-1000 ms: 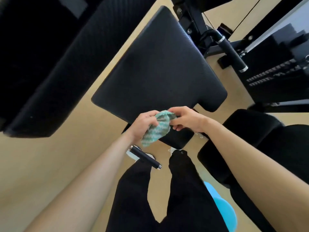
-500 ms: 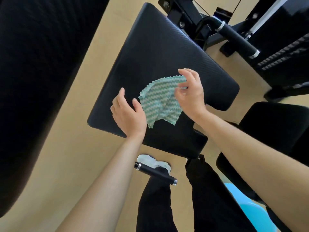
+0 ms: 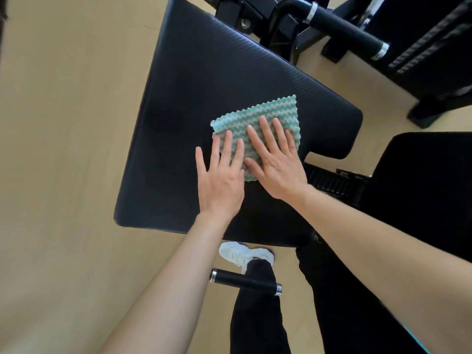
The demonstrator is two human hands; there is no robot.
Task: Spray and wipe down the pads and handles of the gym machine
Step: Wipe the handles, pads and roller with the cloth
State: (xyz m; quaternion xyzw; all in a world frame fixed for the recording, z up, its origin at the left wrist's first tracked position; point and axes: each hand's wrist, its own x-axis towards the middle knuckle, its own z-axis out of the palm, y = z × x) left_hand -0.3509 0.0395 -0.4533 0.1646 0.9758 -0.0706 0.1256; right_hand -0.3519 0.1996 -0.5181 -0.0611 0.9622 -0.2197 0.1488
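The green-and-white zigzag cloth (image 3: 275,111) lies spread flat on the black ribbed seat pad (image 3: 191,85), on the pad's right half, near the notched right edge. Both hands are unclenched and press down with straight, splayed fingers; neither grips anything. The right hand (image 3: 277,164) sits squarely on the cloth and covers most of its near side. The left hand (image 3: 221,180) overlaps only the cloth's near-left corner with its middle fingers, and its thumb and palm rest on bare pad. Most of the bare pad lies left of the cloth and beyond it, toward the pad's far end at the machine frame. The right hand therefore looks better placed to drive the wipe, sweeping left and away. One black grip handle (image 3: 344,28) stands past the pad's far-right corner, and another (image 3: 245,282) sits below its near edge.
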